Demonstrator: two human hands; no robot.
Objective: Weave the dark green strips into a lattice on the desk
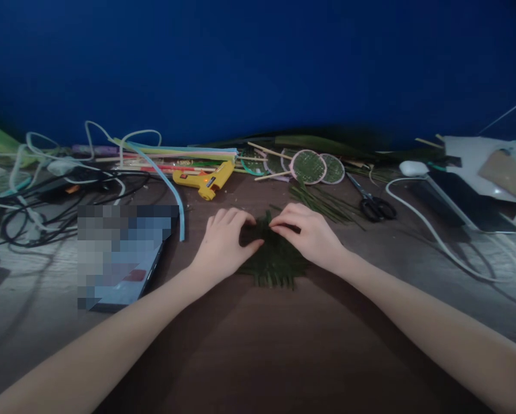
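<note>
A small mat of dark green leaf strips [279,267] lies on the brown table in front of me, the strips crossing as if woven and their loose ends pointing toward me. My left hand [226,238] rests at its left side, thumb and index finger apart in a C shape, the thumb tip touching the mat. At the upper right of the mat, my right hand [312,233] has thumb and fingertips pinched on a thin leaf strip [268,217]. Both hands cover parts of the mat.
Behind the hands lie a yellow glue gun [206,181], round woven fans [308,167] with sticks, loose leaf strips [322,201] and black scissors [377,209]. A tablet [131,259], a blue strip [172,190] and tangled cables [20,213] are left; a white cable [439,233] curves at right.
</note>
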